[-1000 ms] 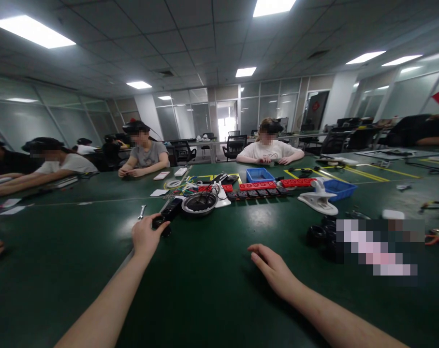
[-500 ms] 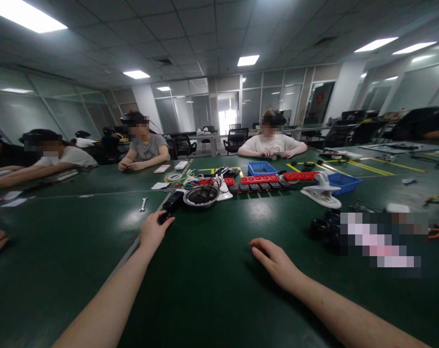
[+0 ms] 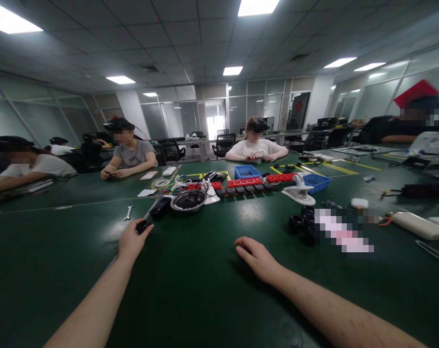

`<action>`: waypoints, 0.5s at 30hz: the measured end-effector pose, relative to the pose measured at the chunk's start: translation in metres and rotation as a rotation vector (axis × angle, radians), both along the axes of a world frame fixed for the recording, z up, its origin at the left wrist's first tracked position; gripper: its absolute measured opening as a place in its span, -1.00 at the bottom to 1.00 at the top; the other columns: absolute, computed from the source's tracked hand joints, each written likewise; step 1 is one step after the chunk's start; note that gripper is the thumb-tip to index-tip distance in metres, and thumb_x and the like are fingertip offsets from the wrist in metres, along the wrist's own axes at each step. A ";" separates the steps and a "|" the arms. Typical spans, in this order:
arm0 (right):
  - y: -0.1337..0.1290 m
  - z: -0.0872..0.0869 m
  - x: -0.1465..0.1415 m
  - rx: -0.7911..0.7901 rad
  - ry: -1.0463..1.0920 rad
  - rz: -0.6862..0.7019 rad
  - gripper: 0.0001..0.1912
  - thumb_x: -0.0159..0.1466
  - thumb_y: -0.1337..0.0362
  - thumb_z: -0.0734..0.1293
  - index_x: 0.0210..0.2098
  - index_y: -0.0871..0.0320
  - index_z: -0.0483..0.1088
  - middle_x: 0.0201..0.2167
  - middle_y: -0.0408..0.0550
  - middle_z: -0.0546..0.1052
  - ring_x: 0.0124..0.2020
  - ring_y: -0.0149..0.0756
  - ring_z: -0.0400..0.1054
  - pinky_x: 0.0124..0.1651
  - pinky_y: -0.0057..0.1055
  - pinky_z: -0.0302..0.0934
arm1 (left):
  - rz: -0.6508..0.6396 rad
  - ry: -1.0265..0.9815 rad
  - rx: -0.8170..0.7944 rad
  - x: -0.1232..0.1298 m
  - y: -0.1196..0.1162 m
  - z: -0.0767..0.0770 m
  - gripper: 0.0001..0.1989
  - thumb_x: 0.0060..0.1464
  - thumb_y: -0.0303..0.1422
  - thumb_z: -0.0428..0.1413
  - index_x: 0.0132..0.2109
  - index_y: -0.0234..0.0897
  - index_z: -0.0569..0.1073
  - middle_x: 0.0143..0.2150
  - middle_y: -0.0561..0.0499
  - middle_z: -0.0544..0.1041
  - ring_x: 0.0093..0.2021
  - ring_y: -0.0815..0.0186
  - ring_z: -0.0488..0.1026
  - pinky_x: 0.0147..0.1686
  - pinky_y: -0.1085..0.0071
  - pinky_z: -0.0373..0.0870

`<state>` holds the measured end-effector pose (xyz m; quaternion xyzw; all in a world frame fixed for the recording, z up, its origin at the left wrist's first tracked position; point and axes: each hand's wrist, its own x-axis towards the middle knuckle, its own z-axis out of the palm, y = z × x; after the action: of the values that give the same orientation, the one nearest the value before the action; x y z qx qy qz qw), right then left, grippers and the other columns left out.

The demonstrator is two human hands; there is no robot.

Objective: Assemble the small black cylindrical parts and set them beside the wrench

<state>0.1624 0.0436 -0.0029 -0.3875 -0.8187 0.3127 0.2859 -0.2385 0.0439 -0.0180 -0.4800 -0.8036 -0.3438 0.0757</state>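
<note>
My left hand [image 3: 131, 238] is closed around a small black object [image 3: 143, 226], its kind mostly hidden by the fingers, low over the green table. Just beyond it lie a black box-shaped device [image 3: 160, 208] and, further left, a small open-ended wrench [image 3: 128, 212]. My right hand [image 3: 256, 258] rests on the table at the middle right, fingers loosely curved with the thumb apart and nothing seen in it. To its right stand several black ring-like parts [image 3: 302, 224].
Ahead are a round metal dish [image 3: 188, 208] with cables, red power strips [image 3: 244, 182], blue bins [image 3: 247, 172] [image 3: 315, 182] and a white clamp base [image 3: 298, 195]. A power bank [image 3: 420, 225] lies right. Several people sit around the table.
The view has turned right, so the scene sits further left. My left hand, still around the black object, has drawn slightly left of the black device. My right hand stays about where it was.
</note>
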 end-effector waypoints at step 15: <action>0.055 0.098 0.085 0.224 0.031 -0.665 -0.70 0.12 0.13 0.21 -0.25 0.20 0.35 -0.34 0.03 0.44 -0.33 -0.20 0.31 -0.27 -0.30 0.17 | -0.628 0.318 -0.009 0.097 -0.016 0.018 -0.46 0.02 -0.07 -0.04 0.10 -0.23 0.16 0.13 -0.11 0.23 0.16 0.15 0.10 0.12 0.20 0.02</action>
<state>0.2477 0.0989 0.0949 -0.5946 -0.6724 0.1167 0.4251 -0.1415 0.0278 0.0001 -0.7515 -0.5964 -0.2678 0.0881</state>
